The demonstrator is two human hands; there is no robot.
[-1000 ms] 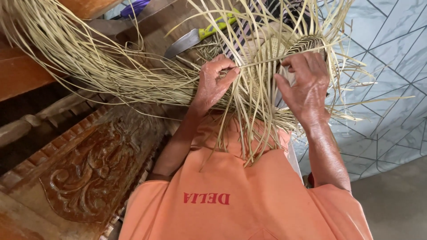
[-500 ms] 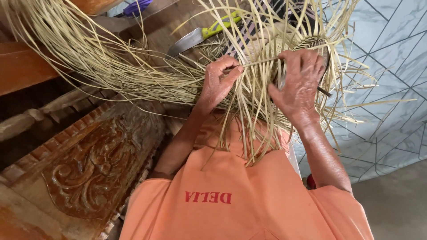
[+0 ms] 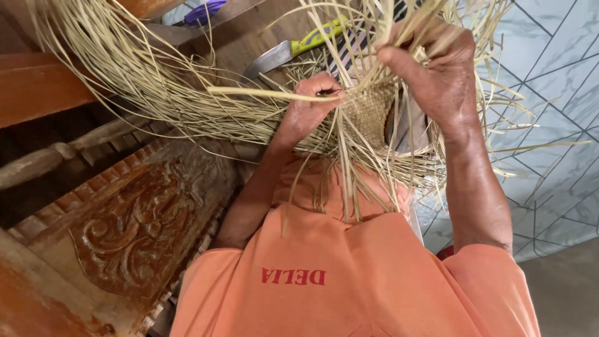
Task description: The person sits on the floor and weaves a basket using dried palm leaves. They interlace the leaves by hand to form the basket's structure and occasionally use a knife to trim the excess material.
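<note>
Two hands work one partly woven mat of pale straw strips (image 3: 374, 109), seen from the head camera looking down over an orange shirt (image 3: 349, 274).

Change from the earlier frames: the right hand (image 3: 437, 68), which half a second ago lay level with the left at the weave's edge, is now raised above it and lifts a bunch of loose strips upward. The left hand (image 3: 309, 103) has stayed at the weave's left edge, and one stiff strip (image 3: 268, 93) now juts out horizontally to its left. The woven patch, earlier mostly hidden by loose ends, now shows between the two hands.

Finger state: the left fingers are curled and pinch the strips where the horizontal strip meets the weave. The right fingers are clenched around the lifted bunch.

Count: two hands; one woven patch; one knife with a yellow-green handle (image 3: 321, 37) and a grey blade (image 3: 268, 59), lying beyond the left hand and well apart from it; one purple object (image 3: 203, 11) at the top edge, too cut off to identify; loose strips too many to count, fanning left in a long sheaf (image 3: 125, 81) and hanging down over the shirt.

Setting: the weave is held above the lap, between the hands. To the left stands dark carved wooden furniture (image 3: 131, 231) with a scroll relief. To the right, pale marbled floor tiles (image 3: 549, 75) with dark angled lines.
</note>
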